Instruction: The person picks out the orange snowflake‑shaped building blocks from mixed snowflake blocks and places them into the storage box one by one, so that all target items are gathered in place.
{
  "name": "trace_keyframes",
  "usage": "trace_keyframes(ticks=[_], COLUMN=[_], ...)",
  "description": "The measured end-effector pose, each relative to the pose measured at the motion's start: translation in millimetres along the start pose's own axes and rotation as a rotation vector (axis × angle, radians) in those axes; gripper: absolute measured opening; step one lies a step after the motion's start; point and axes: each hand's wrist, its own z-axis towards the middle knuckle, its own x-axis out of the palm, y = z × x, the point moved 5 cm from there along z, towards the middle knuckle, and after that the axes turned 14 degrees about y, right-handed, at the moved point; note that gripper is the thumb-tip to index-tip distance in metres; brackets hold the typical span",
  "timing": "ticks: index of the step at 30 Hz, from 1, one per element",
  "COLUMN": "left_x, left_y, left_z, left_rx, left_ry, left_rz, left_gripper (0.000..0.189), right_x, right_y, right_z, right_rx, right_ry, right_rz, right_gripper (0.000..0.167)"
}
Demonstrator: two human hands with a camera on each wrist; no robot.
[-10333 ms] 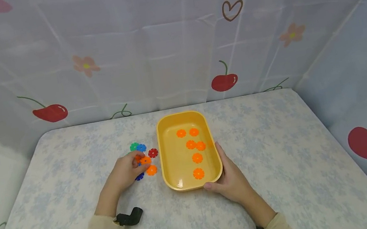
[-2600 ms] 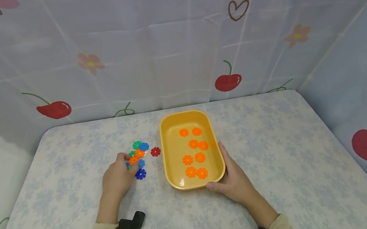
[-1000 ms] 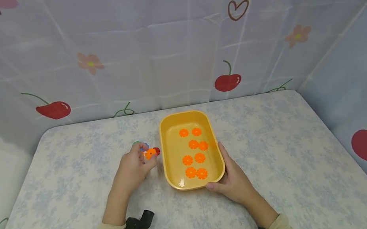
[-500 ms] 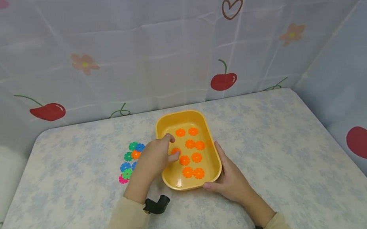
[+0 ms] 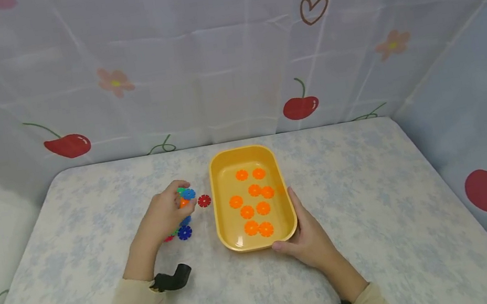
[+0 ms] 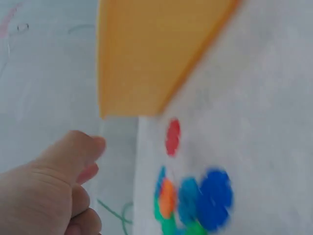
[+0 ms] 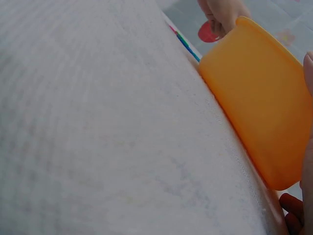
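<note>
My left hand [image 5: 165,215] hovers over a small pile of notched plastic snowflake discs, its fingers loosely bent with nothing between them. In the left wrist view the thumb and fingers stand apart from the discs below. The pile has a blue disc [image 5: 188,194], a dark blue disc [image 5: 184,232], green ones and an orange disc [image 6: 167,198]; part of it is hidden under the hand. A red disc [image 5: 204,201] lies between the pile and the yellow tray [image 5: 219,177]. My right hand [image 5: 309,242] grips the tray's near right corner, thumb at the front rim. Several orange discs [image 5: 247,212] lie flat inside.
The tray stands mid-table on a pale patterned tablecloth [image 5: 384,193]. Behind the table's far edge hangs a white curtain [image 5: 212,72] printed with cherries and hearts. Black wrist cameras [image 5: 172,278] sit at both sleeves.
My left hand has carried an orange disc from the pile into the tray's left side, let it go, and come back over the pile. The right hand has kept its hold on the tray.
</note>
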Motion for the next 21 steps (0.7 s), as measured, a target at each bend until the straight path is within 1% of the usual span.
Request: trace_keyframes(ticks=[2,4,6,8,12,14,18,21], left_x=[0.9,2.9,5.5,8.1,12.4,14.3,17.5,17.8], left_y=[16.8,29.8,39.2,45.2,50.4,51.4,52.1,49.3], left_z=[-2.2,-3.5,-4.4,-4.3,-2.0,0.0,4.4,7.7], left_rx=[-0.053,-0.095,-0.129,-0.138,-0.145,-0.159,-0.206,-0.222], left_ry=[0.018,0.030,0.035,0.031,0.000,-0.011,-0.001,-0.007], left_rz=[0.000,0.001,0.003,0.005,0.018,0.017,0.016,0.048], left_gripper=[0.051,0.053,0.053,0.052,0.048,0.048,0.049,0.049], right_x=[-1,-1,-1,-1,-1,-1,0,0], right_y=[0,-1,-1,-1,0,0,1,1], right_z=[-0.4,-0.8,-1.0,-1.0,-0.5,-0.1,0.7,0.6], right_rx=[-0.003,0.004,0.012,0.016,0.013,0.010,0.001,-0.003], right_ry=[0.000,0.000,0.003,0.006,0.009,0.010,0.011,0.006], right_rz=[0.003,0.009,0.024,0.037,0.056,0.065,0.069,0.058], right_gripper=[0.126,0.126,0.126,0.126,0.126,0.126,0.126,0.126])
